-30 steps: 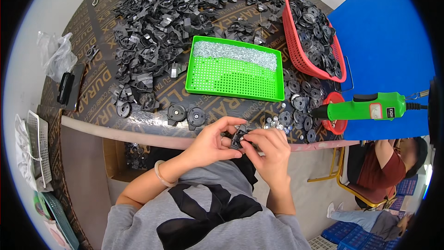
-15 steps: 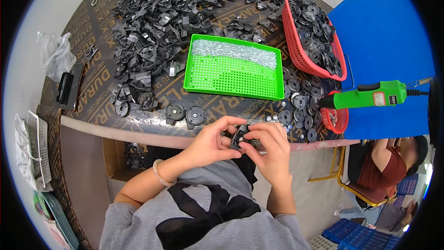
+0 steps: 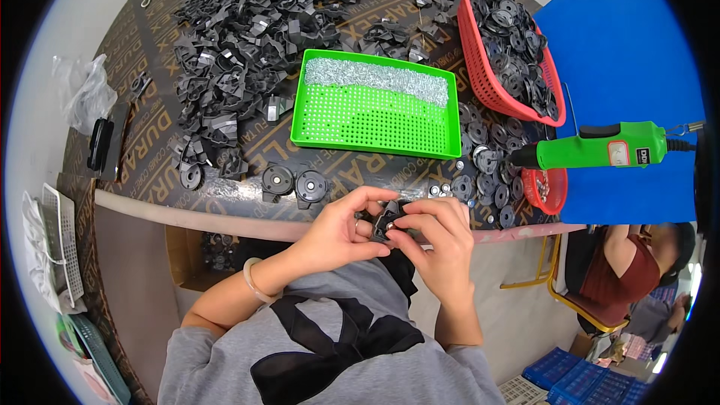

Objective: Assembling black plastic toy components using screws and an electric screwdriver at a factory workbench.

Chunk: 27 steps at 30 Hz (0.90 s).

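Clear plastic bag [image 3: 81, 96], blue crates [image 3: 556, 369]

Bright, even room light inside a curved fisheye frame

Soft indoor light covers the desk [image 3: 157, 154], leaving a pale sheen along its front. Below, the cardboard box [image 3: 182, 256] sits in shadow. A white strip [image 3: 660, 363] glares at lower right. Straight edges bend toward black corners, and the dark held part [image 3: 385, 220] shows little fine detail

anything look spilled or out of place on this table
Possibly: many round dark discs lie scattered to the right of the shallow rectangular green plastic tray, outside the red perforated plastic basket that holds similar discs. They look spilled, though they may be set out deliberately.
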Motion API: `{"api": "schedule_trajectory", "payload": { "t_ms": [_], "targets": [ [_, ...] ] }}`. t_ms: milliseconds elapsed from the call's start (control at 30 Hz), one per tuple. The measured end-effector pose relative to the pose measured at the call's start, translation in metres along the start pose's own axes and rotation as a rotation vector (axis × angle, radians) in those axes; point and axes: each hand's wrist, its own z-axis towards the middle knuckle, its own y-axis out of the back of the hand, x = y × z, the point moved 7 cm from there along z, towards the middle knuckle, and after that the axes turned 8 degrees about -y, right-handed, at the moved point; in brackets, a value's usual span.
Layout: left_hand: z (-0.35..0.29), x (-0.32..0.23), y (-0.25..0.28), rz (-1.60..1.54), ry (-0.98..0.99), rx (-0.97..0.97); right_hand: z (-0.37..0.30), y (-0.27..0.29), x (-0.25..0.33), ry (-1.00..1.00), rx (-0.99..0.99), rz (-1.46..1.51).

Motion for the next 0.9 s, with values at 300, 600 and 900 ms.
{"api": "schedule_trajectory", "payload": {
  "t_ms": [300, 600, 900],
  "targets": [
    [0.001, -0.002, -0.003, -0.007, 0.008, -0.006, -0.001, 0.002, -0.002, 0.023, -0.045, 0.040],
    [0.001, -0.004, -0.001, 0.016, 0.033, 0.024, 0.000, 0.005, -0.005, -0.031, 0.002, 0.112],
    [-0.001, -0.005, -0.007, -0.015, 0.005, 0.031, -0.028, 0.042, -0.087, -0.508, -0.136, 0.143]
  ]
}}
